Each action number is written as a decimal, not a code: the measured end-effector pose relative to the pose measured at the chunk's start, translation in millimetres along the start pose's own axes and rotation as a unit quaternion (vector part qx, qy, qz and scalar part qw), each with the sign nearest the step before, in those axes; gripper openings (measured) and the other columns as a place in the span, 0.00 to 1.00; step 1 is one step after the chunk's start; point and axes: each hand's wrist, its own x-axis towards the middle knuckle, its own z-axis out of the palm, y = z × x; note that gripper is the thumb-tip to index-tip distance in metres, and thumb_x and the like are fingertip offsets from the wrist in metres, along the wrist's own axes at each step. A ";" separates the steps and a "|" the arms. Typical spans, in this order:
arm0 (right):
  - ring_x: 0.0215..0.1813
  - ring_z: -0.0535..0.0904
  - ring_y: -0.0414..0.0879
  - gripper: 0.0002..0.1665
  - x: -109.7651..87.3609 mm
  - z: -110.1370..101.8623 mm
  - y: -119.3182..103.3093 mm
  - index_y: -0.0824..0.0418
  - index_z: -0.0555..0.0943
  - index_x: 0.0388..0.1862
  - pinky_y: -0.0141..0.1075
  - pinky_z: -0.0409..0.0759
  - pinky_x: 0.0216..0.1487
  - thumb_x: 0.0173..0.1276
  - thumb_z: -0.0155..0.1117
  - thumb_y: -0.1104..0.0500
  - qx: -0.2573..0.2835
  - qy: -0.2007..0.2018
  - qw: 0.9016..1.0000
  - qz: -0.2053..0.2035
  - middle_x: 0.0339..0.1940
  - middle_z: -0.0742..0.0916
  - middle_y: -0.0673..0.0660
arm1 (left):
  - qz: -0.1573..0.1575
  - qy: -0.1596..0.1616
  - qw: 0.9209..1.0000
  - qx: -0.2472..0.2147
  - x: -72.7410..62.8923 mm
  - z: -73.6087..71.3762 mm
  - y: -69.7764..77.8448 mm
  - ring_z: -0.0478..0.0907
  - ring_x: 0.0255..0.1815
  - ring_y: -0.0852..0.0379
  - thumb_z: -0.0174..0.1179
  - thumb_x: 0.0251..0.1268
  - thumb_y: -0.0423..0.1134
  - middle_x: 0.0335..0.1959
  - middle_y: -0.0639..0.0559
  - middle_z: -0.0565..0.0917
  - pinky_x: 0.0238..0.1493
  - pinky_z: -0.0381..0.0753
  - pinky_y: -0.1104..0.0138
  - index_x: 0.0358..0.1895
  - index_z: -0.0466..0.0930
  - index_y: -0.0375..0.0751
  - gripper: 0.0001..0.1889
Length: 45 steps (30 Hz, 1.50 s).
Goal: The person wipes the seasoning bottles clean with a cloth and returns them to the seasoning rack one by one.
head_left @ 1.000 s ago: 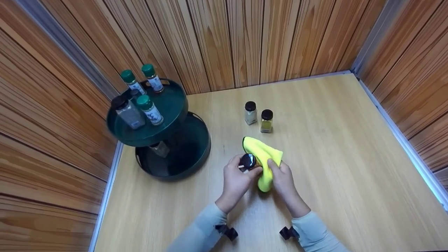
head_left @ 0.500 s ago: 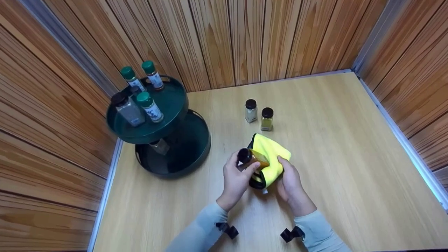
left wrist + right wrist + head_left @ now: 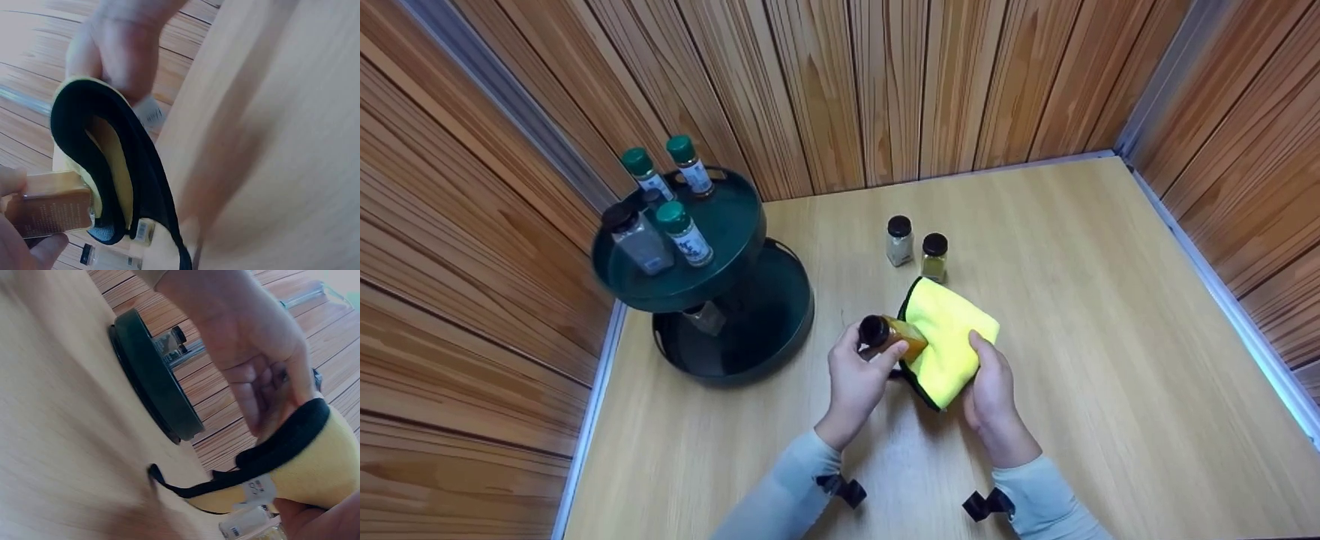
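A spice jar (image 3: 907, 339) with a black cap and orange-brown contents lies tilted in my left hand (image 3: 855, 386). Thumb and fingers pinch it near the cap, and small print shows on its side in the left wrist view. Its base end touches a yellow cloth (image 3: 952, 337) with a black edge. My right hand (image 3: 994, 401) grips that cloth from the right, thumb on top. In the left wrist view the cloth's black edge (image 3: 84, 101) curls in a fold beside the jar. A small white tag (image 3: 259, 489) hangs from it in the right wrist view.
Two black-capped jars, one pale (image 3: 899, 241) and one yellow-green (image 3: 934, 256), stand behind the cloth. At left, a dark green two-tier round rack (image 3: 735, 247) holds several jars, among them a green-capped one (image 3: 690, 238). Wood-panelled walls (image 3: 870, 90) enclose the table.
The cloth has spread out and moved right with my right hand, away from round the jar. The jar has tipped to lie more sideways, its side showing more.
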 end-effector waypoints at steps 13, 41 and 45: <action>0.65 0.75 0.45 0.29 -0.9 7.0 2.7 0.68 0.63 0.73 0.36 0.76 0.66 0.86 0.40 0.49 0.012 -0.039 0.999 0.032 0.64 0.77 0.57 | 0.004 -0.027 0.998 -0.056 -14.0 8.6 15.5 0.86 0.50 0.54 0.80 0.52 0.35 0.50 0.49 0.83 0.51 0.86 0.62 0.51 0.79 0.42 0.24; 0.59 0.79 0.46 0.23 -3.8 3.6 -19.3 0.62 0.65 0.68 0.38 0.78 0.62 0.85 0.41 0.49 0.035 -0.006 0.999 0.004 0.58 0.81 0.54 | 0.065 -0.057 0.996 0.035 -5.7 -0.3 29.2 0.83 0.48 0.58 0.80 0.53 0.46 0.47 0.55 0.83 0.50 0.86 0.64 0.50 0.81 0.47 0.23; 0.62 0.79 0.45 0.24 -5.0 2.9 -19.5 0.61 0.65 0.69 0.38 0.78 0.64 0.85 0.41 0.48 0.042 -0.008 0.999 0.022 0.60 0.81 0.54 | 0.072 -0.062 0.995 0.028 -5.8 3.7 32.5 0.83 0.50 0.58 0.80 0.53 0.44 0.47 0.54 0.83 0.51 0.86 0.64 0.51 0.80 0.47 0.24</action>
